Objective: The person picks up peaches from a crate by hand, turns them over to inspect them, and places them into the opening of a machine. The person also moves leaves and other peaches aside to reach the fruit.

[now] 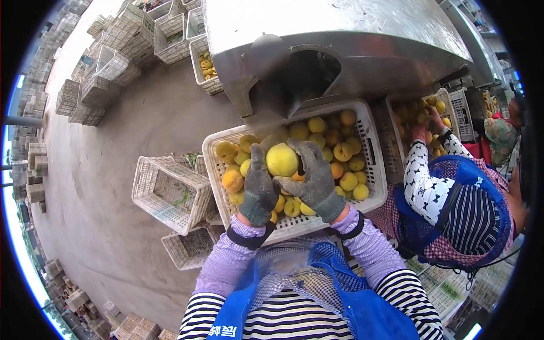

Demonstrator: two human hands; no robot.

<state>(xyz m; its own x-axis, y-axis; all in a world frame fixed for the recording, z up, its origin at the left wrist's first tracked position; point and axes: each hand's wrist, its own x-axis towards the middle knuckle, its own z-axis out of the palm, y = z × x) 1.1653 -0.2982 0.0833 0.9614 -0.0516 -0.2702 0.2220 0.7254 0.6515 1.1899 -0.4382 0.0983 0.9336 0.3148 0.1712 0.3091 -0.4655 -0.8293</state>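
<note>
A large yellow peach [281, 160] is held up between my two gloved hands, over a white plastic crate [371, 201]. My left hand [258, 184], in a dark grey glove, presses on the peach's left side. From the right, my right hand [316, 180] closes on the same peach with curled fingers. Beneath them the crate holds many loose peaches [233, 181], yellow and orange, some with a reddish blush. My hands cover part of the fruit in the middle.
A metal machine [351, 51] with a dark opening stands just beyond the crate. To the left, white crates [170, 192] rest on the concrete floor [107, 187]. On the right, a co-worker [464, 209] reaches into another peach crate [447, 107]. Stacked crates [93, 90] stand farther back.
</note>
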